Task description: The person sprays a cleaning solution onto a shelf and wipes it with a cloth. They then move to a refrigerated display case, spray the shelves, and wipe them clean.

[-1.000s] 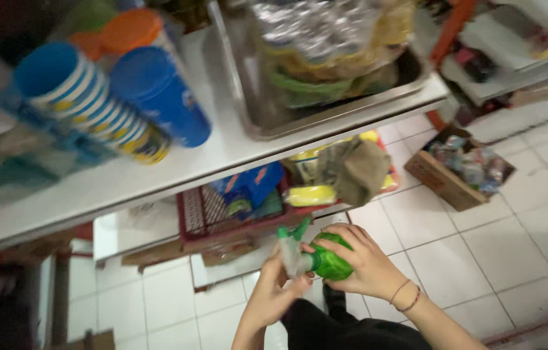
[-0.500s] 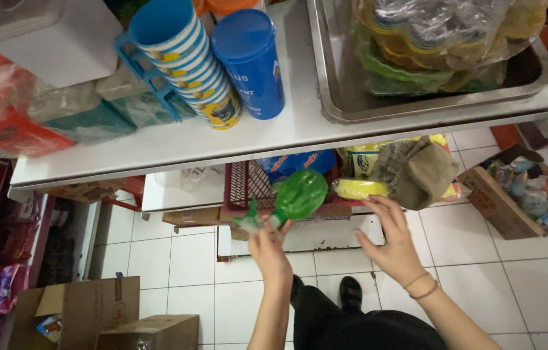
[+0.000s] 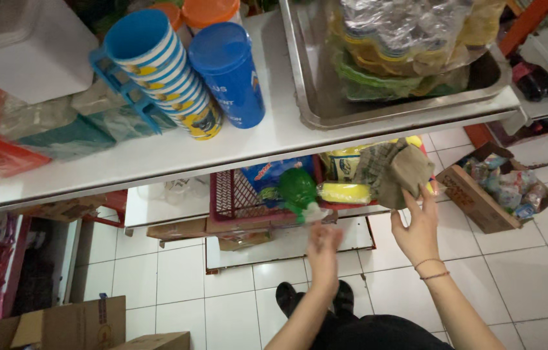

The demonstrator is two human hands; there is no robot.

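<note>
The left hand (image 3: 323,245) is raised below the white desk (image 3: 157,159), blurred, with its fingers loosely spread and nothing clearly gripped; a green plastic bag (image 3: 298,191) with a pale twisted tail hangs just above its fingertips, at the front of a red wire basket (image 3: 238,194) on the lower shelf. Whether the fingertips touch the bag's tail cannot be told through the blur. The right hand (image 3: 420,232) is open, palm forward, its fingertips against a brown-grey folded cloth (image 3: 394,170) that lies to the right of the green bag beside some yellow packets (image 3: 345,192). On the desk top stand a stack of blue striped cups (image 3: 160,71) and a blue lidded tumbler (image 3: 228,71), with a steel tray (image 3: 377,113) of bagged goods to their right. On the tiled floor at the right sits a cardboard box (image 3: 481,201) of small packets.
</note>
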